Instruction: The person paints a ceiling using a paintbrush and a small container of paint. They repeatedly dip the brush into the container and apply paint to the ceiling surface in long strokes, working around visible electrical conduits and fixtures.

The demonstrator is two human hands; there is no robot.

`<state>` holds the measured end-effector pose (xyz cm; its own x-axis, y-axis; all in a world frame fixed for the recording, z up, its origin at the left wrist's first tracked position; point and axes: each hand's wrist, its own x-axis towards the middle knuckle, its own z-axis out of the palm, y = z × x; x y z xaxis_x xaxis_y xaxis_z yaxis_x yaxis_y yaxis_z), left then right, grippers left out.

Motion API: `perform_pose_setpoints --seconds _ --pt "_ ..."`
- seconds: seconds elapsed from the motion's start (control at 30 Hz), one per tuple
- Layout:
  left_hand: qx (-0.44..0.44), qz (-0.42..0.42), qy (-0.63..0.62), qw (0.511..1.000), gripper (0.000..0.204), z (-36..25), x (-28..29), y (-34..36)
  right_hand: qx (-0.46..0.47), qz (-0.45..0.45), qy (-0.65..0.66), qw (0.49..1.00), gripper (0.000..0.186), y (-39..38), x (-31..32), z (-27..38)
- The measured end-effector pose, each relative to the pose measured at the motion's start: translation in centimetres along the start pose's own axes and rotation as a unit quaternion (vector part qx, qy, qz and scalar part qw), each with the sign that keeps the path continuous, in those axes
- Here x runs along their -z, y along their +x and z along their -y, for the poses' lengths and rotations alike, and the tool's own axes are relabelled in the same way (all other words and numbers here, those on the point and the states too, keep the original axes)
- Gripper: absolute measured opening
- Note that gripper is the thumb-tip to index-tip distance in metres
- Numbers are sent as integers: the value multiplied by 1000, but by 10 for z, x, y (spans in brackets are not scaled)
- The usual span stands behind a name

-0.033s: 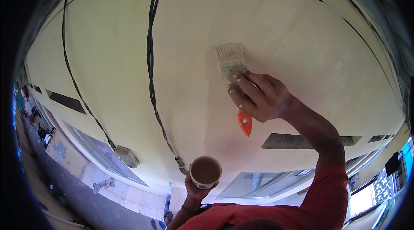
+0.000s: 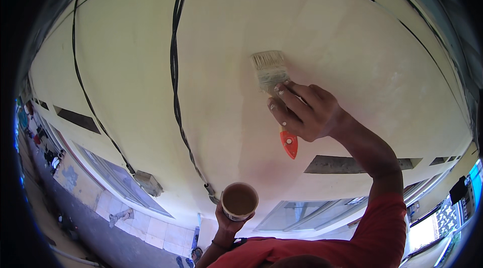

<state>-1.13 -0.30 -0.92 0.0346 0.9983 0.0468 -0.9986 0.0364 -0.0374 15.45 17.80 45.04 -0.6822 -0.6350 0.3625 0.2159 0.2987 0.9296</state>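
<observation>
My right hand point(image 2: 309, 112) is closed round a wide paintbrush point(image 2: 271, 72), bristles up and resting against the cream wall point(image 2: 221, 102). Below the fingers the brush's orange handle tip point(image 2: 289, 143) sticks out. Pale paint spots mark the fingertips. Lower down, my left hand point(image 2: 229, 224) grips a small round tub point(image 2: 240, 201) from beneath, its open top showing brownish liquid. Part of the left fingers is hidden behind the tub.
Twisted black cables point(image 2: 175, 67) run down the wall left of the brush, ending by the tub. A thinner cable point(image 2: 85, 87) leads to a small grey box point(image 2: 148, 183). Below are a recessed slot point(image 2: 334, 164), windows point(image 2: 302, 213) and a tiled floor strip point(image 2: 156, 228).
The brush's handle end and my right hand have shifted very slightly right; the bristles stay almost in place. My left hand and the tub look unmoved.
</observation>
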Motion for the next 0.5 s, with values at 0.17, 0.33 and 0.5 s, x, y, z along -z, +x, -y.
perform_pose_setpoints --seconds 0.17,0.33,0.5 --pt "-17 -11 68 997 70 1 -3 -3 -6 -70 -85 994 18 2 15 -56" --pt "5 8 18 1000 69 4 -10 6 -28 -107 -185 976 28 4 3 -127" --pt "16 35 -6 999 71 4 -6 8 -41 -119 -225 966 34 6 -4 -176"
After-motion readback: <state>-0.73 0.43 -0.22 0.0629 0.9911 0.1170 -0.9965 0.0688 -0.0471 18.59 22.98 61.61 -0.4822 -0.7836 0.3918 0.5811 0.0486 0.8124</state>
